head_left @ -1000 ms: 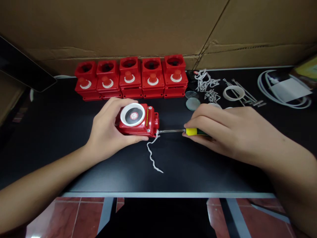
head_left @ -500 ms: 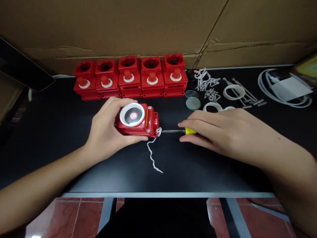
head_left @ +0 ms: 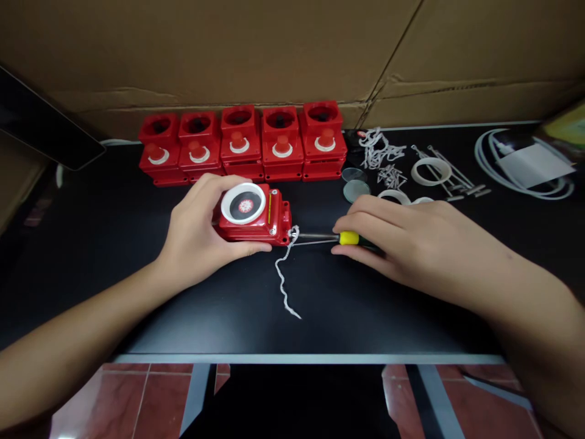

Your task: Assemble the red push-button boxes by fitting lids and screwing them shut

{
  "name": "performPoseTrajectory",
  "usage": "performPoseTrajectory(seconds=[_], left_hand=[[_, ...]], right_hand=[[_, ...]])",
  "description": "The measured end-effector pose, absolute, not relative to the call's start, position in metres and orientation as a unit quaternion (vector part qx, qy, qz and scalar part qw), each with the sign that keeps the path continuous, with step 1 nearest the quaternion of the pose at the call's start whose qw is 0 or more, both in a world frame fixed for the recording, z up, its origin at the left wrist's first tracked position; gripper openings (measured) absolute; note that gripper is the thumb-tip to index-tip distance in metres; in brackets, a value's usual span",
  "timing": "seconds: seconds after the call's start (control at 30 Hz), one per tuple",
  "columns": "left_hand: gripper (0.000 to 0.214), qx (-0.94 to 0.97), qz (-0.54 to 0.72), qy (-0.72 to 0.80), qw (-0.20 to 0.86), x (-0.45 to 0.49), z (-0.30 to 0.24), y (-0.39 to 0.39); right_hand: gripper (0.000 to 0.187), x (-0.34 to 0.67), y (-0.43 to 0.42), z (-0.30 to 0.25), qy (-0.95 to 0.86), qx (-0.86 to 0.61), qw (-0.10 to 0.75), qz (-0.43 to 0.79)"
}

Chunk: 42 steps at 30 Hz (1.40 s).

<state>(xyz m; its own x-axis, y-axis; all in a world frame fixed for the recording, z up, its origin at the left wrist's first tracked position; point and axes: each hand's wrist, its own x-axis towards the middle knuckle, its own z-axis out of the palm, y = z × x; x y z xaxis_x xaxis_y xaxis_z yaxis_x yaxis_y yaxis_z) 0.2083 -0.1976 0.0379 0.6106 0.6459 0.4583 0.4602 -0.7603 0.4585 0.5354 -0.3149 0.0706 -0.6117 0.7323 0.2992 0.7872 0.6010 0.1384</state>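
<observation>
My left hand (head_left: 198,231) is wrapped round a red box (head_left: 256,233) that has a white ring (head_left: 243,203) over a round dark window with a red and white emblem. From the box's right end hangs a thin white cord (head_left: 281,281), its tail lying loose on the table. My right hand (head_left: 402,244) grips a screwdriver by its yellow and dark handle (head_left: 350,238). The screwdriver's shaft (head_left: 315,236) points left, with its tip at the cord and the box's right end; exactly what the tip touches is too small to tell.
Several red boxes (head_left: 283,146) with red push buttons stand in a row at the back. Right of them lie white cords (head_left: 379,149), small screws (head_left: 392,177), glass discs (head_left: 356,190), white rings (head_left: 431,171) and metal rods (head_left: 459,174). A coiled white cable (head_left: 484,158) lies far right.
The red box has tipped a little and its near edge sits slightly higher in view. The screwdriver has shifted slightly, its shaft still at the cord. Both hands keep their hold.
</observation>
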Motion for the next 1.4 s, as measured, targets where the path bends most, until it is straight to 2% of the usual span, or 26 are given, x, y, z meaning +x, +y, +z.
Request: performPoseTrajectory(seconds=[0.3,0.53,0.6,0.67,0.77,0.83,0.93,1.03,1.17,1.3,1.4], left_hand=[[0.075,0.906,0.283,0.299,0.098,0.205,0.036,-0.192],[0.092,0.92,0.257,0.293,0.024,0.203,0.039,-0.2],[0.088,0.921,0.282,0.268,-0.011,0.203,0.046,-0.206],[0.069,0.927,0.311,0.211,-0.018,0.202,0.054,-0.213],[0.031,0.95,0.303,0.047,0.064,0.204,0.058,-0.226],[0.018,0.958,0.245,-0.038,0.147,0.207,0.056,-0.236],[0.018,0.972,0.147,-0.028,0.183,0.212,0.048,-0.247],[0.022,0.972,0.129,-0.019,0.196,0.214,0.043,-0.249],[0.027,0.972,0.108,-0.006,0.21,0.213,0.045,-0.244],[0.025,0.973,0.096,0.0,0.208,0.212,0.046,-0.242],[0.02,0.971,0.109,-0.008,0.211,0.211,0.044,-0.244]], right_hand=[[0.019,0.545,-0.31,0.066,-0.871,-0.466,0.076,-0.136],[0.011,0.535,-0.303,0.052,-0.856,-0.489,0.096,-0.137],[0.011,0.532,-0.302,0.05,-0.855,-0.489,0.101,-0.143],[0.012,0.53,-0.301,0.049,-0.853,-0.489,0.102,-0.151],[0.015,0.528,-0.301,0.046,-0.849,-0.495,0.101,-0.153],[0.016,0.528,-0.301,0.044,-0.852,-0.495,0.098,-0.141],[0.018,0.529,-0.301,0.042,-0.857,-0.492,0.101,-0.118],[0.027,0.534,-0.299,0.05,-0.848,-0.511,0.113,-0.083],[0.033,0.56,-0.295,0.071,-0.75,-0.641,0.123,-0.106],[0.038,0.611,-0.29,0.084,-0.616,-0.775,0.011,-0.139],[0.032,0.648,-0.284,0.08,-0.559,-0.824,-0.056,-0.076]])
